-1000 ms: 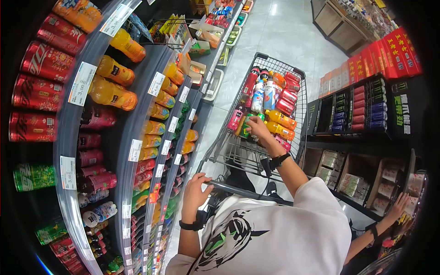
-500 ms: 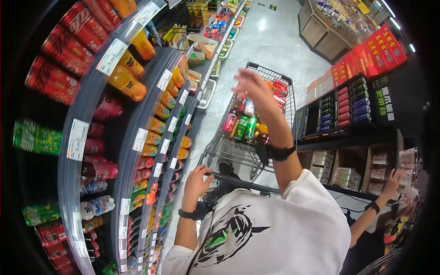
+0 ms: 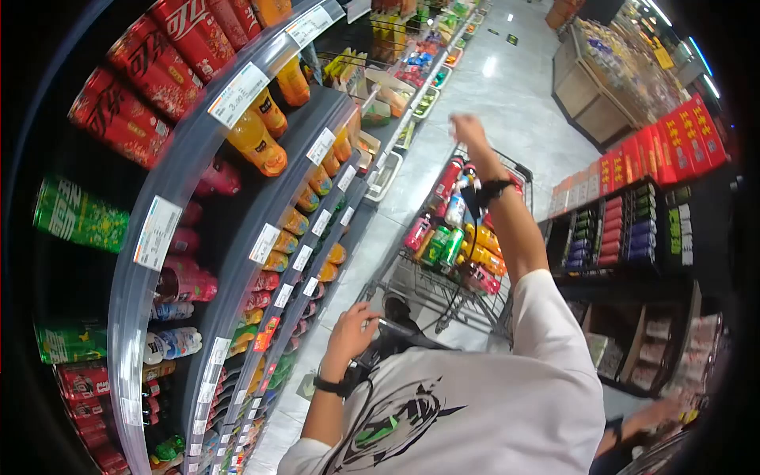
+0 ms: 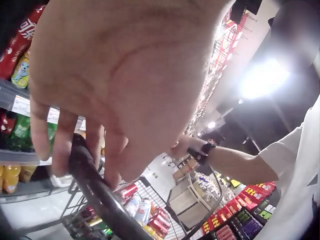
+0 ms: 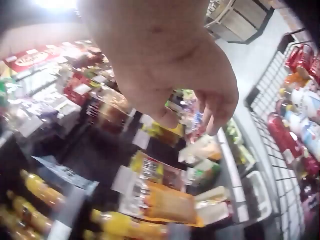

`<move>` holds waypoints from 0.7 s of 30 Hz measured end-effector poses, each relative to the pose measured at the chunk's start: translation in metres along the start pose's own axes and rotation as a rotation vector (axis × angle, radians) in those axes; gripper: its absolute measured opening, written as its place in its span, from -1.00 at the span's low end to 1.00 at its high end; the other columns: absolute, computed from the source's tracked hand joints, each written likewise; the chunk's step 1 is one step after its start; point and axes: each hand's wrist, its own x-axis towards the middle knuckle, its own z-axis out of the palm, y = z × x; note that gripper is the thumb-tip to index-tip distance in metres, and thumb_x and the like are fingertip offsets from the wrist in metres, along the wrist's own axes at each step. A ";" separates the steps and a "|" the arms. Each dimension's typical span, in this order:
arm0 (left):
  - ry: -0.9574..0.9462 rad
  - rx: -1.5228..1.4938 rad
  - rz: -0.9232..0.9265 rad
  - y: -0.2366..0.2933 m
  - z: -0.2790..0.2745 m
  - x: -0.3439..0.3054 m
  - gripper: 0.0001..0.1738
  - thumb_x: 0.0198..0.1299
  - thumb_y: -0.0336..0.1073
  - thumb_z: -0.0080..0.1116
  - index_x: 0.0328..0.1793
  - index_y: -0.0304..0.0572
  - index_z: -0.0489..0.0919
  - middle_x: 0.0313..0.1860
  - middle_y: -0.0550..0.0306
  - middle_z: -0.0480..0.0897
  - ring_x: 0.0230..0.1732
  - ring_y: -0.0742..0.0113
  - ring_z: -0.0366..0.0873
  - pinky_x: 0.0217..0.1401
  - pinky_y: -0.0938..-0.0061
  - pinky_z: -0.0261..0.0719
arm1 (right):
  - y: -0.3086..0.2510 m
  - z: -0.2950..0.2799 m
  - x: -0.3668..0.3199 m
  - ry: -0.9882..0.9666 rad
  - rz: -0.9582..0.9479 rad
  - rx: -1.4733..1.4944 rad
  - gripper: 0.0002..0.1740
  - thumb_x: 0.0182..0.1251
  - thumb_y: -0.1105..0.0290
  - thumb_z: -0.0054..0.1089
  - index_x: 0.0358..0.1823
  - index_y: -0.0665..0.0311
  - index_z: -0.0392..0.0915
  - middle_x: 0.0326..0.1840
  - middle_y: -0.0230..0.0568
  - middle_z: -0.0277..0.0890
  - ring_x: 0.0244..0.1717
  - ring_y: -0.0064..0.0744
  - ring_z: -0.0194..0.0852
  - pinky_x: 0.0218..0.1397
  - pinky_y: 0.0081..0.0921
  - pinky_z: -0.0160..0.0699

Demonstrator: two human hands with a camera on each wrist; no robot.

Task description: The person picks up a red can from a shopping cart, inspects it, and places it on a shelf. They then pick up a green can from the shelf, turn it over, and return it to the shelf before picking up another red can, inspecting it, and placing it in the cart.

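Observation:
My left hand grips the black handle of a wire shopping cart; in the left wrist view its fingers curl over that handle. Several drink bottles and cans lie in the cart's far end. My right hand is raised in the air above the cart's far rim, holding nothing. In the right wrist view its fingers hang loosely, with the cart to the right below.
Curved shelves on the left hold orange juice bottles, red cola bottles and green bottles. Stacks of red boxes and canned drinks stand on the right. The grey aisle floor runs ahead. Another person's arm shows at bottom right.
My right hand has come up out of the cart, away from the bottles, and now hangs high above its far end. The left hand stays on the handle.

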 end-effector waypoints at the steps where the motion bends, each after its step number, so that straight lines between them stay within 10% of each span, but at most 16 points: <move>1: 0.020 -0.022 0.007 -0.001 0.002 0.002 -0.72 0.38 -0.18 0.24 0.12 -0.05 0.76 0.35 -0.07 0.61 0.18 -0.10 0.63 0.24 0.20 0.58 | 0.046 0.020 0.007 -0.021 0.072 0.032 -0.60 0.32 0.12 0.26 -0.13 0.37 0.69 -0.35 -0.20 0.61 -0.47 -0.35 0.55 -0.39 -0.39 0.49; 3: 0.018 -0.058 -0.045 0.014 -0.004 0.002 -0.72 0.38 -0.20 0.23 0.12 -0.04 0.76 0.35 -0.04 0.60 0.23 -0.14 0.58 0.31 0.15 0.52 | 0.104 0.043 0.008 -0.101 0.353 0.123 -0.63 0.29 0.18 0.25 -0.12 0.40 0.63 -0.32 -0.16 0.59 -0.36 -0.36 0.58 -0.36 -0.34 0.55; 5: 0.010 -0.081 -0.101 0.026 -0.007 0.005 -0.72 0.38 -0.22 0.21 0.13 -0.03 0.76 0.35 -0.01 0.59 0.28 -0.18 0.53 0.37 0.11 0.47 | 0.204 0.066 0.031 -0.269 0.227 -0.118 -0.65 0.30 0.21 0.21 -0.11 0.39 0.59 -0.28 -0.17 0.56 -0.35 -0.34 0.58 -0.37 -0.35 0.56; 7: 0.008 -0.076 -0.160 0.033 -0.008 0.007 -0.74 0.40 -0.23 0.19 0.12 -0.02 0.76 0.34 0.01 0.59 0.24 -0.16 0.53 0.36 0.12 0.47 | 0.220 0.080 0.023 -0.233 0.574 0.145 -0.68 0.30 0.22 0.18 -0.08 0.32 0.57 -0.27 -0.23 0.55 -0.35 -0.35 0.56 -0.37 -0.33 0.56; 13: -0.014 -0.098 -0.314 0.040 -0.009 0.015 -0.76 0.43 -0.20 0.18 0.09 0.04 0.78 0.28 0.07 0.61 0.32 -0.03 0.52 0.41 0.16 0.43 | 0.293 0.129 0.044 -0.080 0.678 0.245 -0.30 0.42 -0.14 -0.06 -0.16 0.51 0.66 -0.26 0.08 0.70 -0.23 -0.07 0.67 -0.11 -0.04 0.59; 15: -0.031 -0.120 -0.323 0.042 -0.010 0.017 -0.76 0.45 -0.20 0.15 0.05 -0.01 0.78 0.24 0.12 0.62 0.17 -0.04 0.53 0.30 0.19 0.49 | 0.340 0.143 0.064 0.269 0.661 0.011 -0.19 0.42 -0.19 -0.07 0.04 0.58 0.65 -0.04 0.30 0.72 0.01 0.15 0.72 0.08 0.00 0.61; 21: -0.054 -0.177 -0.410 0.045 -0.007 0.021 -0.76 0.46 -0.19 0.15 0.05 0.01 0.78 0.24 0.09 0.62 0.28 0.10 0.53 0.43 0.22 0.31 | 0.307 0.103 0.022 0.118 0.331 -0.412 -0.25 0.33 -0.16 0.12 -0.07 0.57 0.69 -0.06 0.35 0.70 0.07 0.28 0.70 0.15 0.00 0.60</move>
